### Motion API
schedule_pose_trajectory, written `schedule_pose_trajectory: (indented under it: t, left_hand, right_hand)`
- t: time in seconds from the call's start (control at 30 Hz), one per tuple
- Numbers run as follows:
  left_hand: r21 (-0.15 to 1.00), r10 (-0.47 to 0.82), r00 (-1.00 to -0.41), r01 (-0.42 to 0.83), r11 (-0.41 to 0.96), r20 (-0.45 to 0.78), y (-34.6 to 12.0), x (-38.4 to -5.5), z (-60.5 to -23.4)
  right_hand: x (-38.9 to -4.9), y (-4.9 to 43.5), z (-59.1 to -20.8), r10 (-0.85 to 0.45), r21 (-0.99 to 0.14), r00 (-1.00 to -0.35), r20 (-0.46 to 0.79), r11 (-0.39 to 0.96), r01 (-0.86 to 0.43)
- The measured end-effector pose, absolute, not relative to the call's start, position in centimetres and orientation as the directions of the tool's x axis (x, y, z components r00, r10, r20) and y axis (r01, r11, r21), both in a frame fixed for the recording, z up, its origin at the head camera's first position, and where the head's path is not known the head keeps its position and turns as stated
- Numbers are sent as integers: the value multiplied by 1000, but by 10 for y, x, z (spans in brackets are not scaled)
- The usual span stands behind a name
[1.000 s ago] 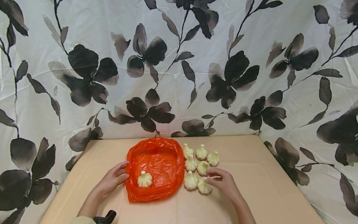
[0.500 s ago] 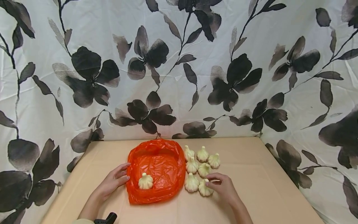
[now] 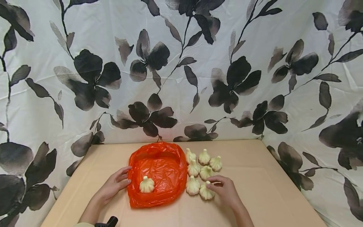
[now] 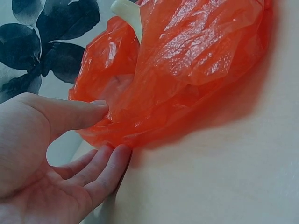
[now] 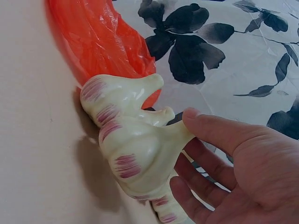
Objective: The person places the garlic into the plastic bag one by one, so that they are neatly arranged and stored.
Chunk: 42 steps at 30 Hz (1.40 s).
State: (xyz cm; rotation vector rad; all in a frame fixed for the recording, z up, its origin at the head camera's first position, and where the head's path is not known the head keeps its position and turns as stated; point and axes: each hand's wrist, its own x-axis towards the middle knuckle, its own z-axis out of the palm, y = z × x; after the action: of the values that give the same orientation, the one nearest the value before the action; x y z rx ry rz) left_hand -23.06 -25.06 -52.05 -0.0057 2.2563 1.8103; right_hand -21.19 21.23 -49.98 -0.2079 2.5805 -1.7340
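Observation:
With thumb and fingers my right hand (image 3: 225, 190) pinches the stem of the nearest garlic bulb (image 3: 206, 192), a pale bulb with purple streaks in the right wrist view. Several other garlic bulbs stand close around it, among them one to its left (image 3: 193, 186) and one behind it (image 3: 206, 172). To their left, an orange-red plastic bag (image 3: 157, 200) lies spread in a bowl-like shape, with one garlic bulb (image 3: 146, 184) inside at the front left. My left hand (image 3: 114, 184) touches the bag's left side, thumb and fingers loosely spread against the plastic.
Everything rests on a tan tabletop (image 3: 255, 176). A white cloth with dark flowers (image 3: 193, 97) hangs behind its back edge. A black device (image 3: 107, 222) is strapped at the left wrist.
The right hand has shifted slightly at the same garlic bulb. The head view has tilted a little. The left hand stays at the bag's side, and the bulb inside it has not moved.

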Motion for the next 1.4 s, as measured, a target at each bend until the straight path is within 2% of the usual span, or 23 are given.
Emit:
schedule_pose_trajectory:
  t: [0.4, 0.77, 1.07, 1.27, 1.4]
  left_hand:
    - [967, 169, -971, -133, 219, -171, -256, -229, -523]
    - [968, 157, -973, -137, 212, -172, -254, -230, -522]
    - [969, 175, -972, -120, 216, -160, -255, -230, -521]
    - [959, 150, -971, -147, 243, -186, -255, -227, -524]
    - [964, 177, -966, -144, 225, -186, -257, -224, -527]
  right_hand:
    - [-212, 215, -488, -92, -921, -989, 114, 364, -140]
    - [-219, 213, -476, -111, -895, -979, 169, 399, -200]
    - [-228, 204, -460, -163, -870, -953, 255, 391, -300]
    - [-234, 196, -455, -207, -876, -940, 272, 352, -330]
    - [-234, 188, -450, -229, -872, -934, 275, 349, -342]
